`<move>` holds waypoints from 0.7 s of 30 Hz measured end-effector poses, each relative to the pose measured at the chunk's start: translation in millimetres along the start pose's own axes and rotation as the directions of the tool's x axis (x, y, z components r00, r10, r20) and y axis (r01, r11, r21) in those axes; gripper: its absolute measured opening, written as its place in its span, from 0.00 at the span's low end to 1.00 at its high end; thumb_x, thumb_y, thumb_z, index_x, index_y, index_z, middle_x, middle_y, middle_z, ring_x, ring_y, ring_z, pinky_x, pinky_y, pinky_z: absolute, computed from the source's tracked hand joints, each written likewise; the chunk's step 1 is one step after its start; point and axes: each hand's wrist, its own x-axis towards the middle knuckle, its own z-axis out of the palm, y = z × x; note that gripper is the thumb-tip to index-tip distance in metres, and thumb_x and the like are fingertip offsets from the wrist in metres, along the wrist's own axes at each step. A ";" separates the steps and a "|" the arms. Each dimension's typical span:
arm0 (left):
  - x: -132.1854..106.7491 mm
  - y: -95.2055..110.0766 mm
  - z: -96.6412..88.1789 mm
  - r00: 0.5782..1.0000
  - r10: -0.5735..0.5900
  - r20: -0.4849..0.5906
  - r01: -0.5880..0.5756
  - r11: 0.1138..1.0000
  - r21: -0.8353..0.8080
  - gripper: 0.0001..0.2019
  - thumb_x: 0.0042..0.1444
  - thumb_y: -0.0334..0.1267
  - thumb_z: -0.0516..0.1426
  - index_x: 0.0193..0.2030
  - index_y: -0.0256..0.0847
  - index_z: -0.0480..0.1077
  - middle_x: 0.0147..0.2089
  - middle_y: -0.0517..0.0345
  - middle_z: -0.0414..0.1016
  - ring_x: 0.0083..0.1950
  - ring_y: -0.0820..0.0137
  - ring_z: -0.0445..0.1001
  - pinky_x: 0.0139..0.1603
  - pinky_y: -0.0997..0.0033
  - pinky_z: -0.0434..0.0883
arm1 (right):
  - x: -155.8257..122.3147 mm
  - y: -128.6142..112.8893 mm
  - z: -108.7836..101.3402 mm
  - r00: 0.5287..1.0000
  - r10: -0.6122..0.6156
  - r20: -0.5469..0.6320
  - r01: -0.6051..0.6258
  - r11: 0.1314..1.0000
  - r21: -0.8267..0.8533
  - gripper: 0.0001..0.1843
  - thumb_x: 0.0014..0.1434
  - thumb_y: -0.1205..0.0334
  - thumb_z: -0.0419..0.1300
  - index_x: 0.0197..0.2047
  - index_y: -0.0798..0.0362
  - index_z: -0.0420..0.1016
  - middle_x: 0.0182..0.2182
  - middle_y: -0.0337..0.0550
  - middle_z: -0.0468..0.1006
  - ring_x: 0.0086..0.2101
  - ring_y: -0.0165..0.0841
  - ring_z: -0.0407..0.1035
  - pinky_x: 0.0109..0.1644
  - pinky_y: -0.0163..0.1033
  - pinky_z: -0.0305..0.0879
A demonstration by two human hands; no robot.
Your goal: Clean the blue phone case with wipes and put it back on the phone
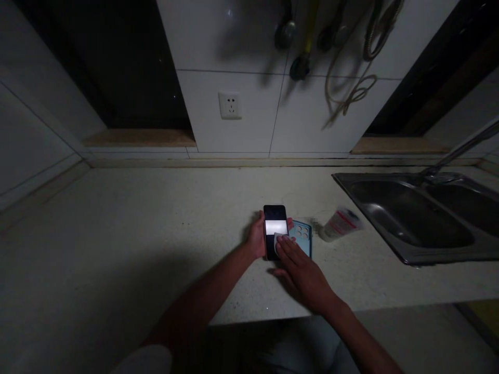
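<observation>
My left hand is wrapped round a dark smartphone from its left side, with fingertips showing at the right edge. A bright white band shines across the phone's face. Flat over the lower part of the phone, the fingers of my right hand press a small white cloth or wipe. Its thumb stands off to the left, below the phone. A light blue phone case with round camera holes lies on the counter just right of the phone, partly covered by my hand.
A clear plastic cup with red marks stands to the right of the case. Beyond it is a steel double sink with a faucet. The pale counter meets a tiled wall with a socket, pipes and a hanging cord.
</observation>
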 end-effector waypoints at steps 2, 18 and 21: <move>-0.6 -0.8 2.8 1.000 0.001 -0.022 0.000 1.000 0.019 0.39 0.66 0.63 0.41 0.62 0.28 0.69 0.55 0.33 0.78 0.59 0.50 0.75 0.63 0.49 0.64 | 8.3 11.0 -3.0 0.996 0.086 -0.019 -0.086 0.996 0.039 0.39 0.71 0.55 0.53 0.77 0.49 0.39 0.72 0.55 0.53 0.70 0.47 0.49 0.69 0.61 0.59; -1.4 2.8 12.5 0.974 0.086 -0.208 -0.094 0.995 -0.029 0.29 0.67 0.58 0.47 0.56 0.36 0.75 0.47 0.45 0.82 0.52 0.54 0.79 0.58 0.54 0.70 | 119.6 49.5 -4.9 0.982 0.186 -0.034 -0.176 0.966 0.187 0.24 0.70 0.58 0.48 0.64 0.54 0.69 0.62 0.56 0.72 0.65 0.46 0.62 0.70 0.61 0.55; -2.9 2.0 17.0 0.983 0.042 -0.179 -0.053 0.997 -0.057 0.33 0.66 0.62 0.45 0.58 0.36 0.73 0.50 0.43 0.81 0.56 0.52 0.77 0.59 0.53 0.69 | 131.3 37.8 -14.3 0.991 0.129 0.037 -0.132 0.988 0.083 0.21 0.69 0.66 0.48 0.60 0.54 0.72 0.57 0.55 0.77 0.58 0.43 0.70 0.70 0.60 0.53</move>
